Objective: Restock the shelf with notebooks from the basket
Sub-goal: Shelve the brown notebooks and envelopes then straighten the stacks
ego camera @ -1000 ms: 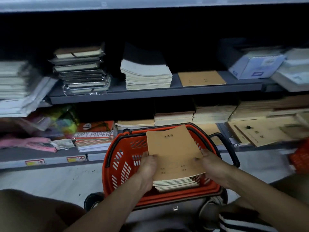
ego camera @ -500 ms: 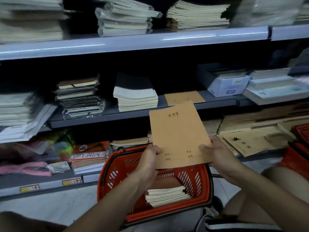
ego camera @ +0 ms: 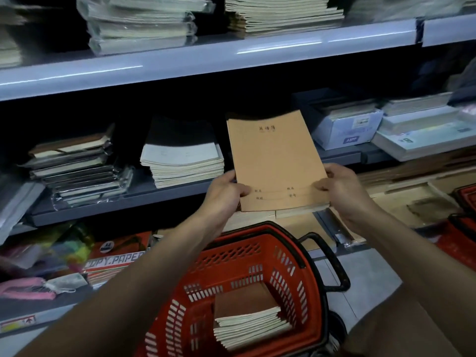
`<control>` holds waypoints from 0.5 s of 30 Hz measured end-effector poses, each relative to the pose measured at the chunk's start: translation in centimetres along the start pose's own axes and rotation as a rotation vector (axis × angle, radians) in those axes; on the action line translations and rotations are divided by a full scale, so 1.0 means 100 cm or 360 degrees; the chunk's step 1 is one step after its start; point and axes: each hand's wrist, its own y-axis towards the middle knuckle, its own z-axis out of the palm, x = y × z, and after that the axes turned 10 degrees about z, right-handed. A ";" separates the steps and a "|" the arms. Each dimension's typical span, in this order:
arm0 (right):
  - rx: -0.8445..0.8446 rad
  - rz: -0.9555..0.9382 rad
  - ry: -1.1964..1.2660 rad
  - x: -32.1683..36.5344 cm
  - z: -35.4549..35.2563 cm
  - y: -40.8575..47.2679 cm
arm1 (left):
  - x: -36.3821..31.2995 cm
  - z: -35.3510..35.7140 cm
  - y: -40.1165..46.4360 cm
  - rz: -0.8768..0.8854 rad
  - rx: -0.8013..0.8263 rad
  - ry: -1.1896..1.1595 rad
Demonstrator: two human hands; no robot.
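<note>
Fingers of the left hand [ego camera: 223, 193] and right hand [ego camera: 342, 188] clench one notebook stack [ego camera: 277, 163]. Below them sits the basket [ego camera: 257, 253].

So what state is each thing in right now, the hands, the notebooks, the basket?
Left hand: gripping the held notebooks' left edge.
Right hand: gripping their right edge.
Held notebooks: a thin stack, lifted, raised towards the middle shelf.
Red basket: below the hands, handle folded down.
Notebooks in basket: stacked, untouched.
</note>
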 end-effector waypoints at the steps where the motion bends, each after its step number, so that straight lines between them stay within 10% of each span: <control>1: -0.0009 -0.0024 -0.0008 0.002 -0.001 0.010 | 0.000 0.001 0.011 0.0018 0.0002 0.0040; 15: -0.0357 -0.0597 -0.0541 0.013 0.022 0.143 | 0.014 0.029 0.134 0.0541 -0.0249 0.0895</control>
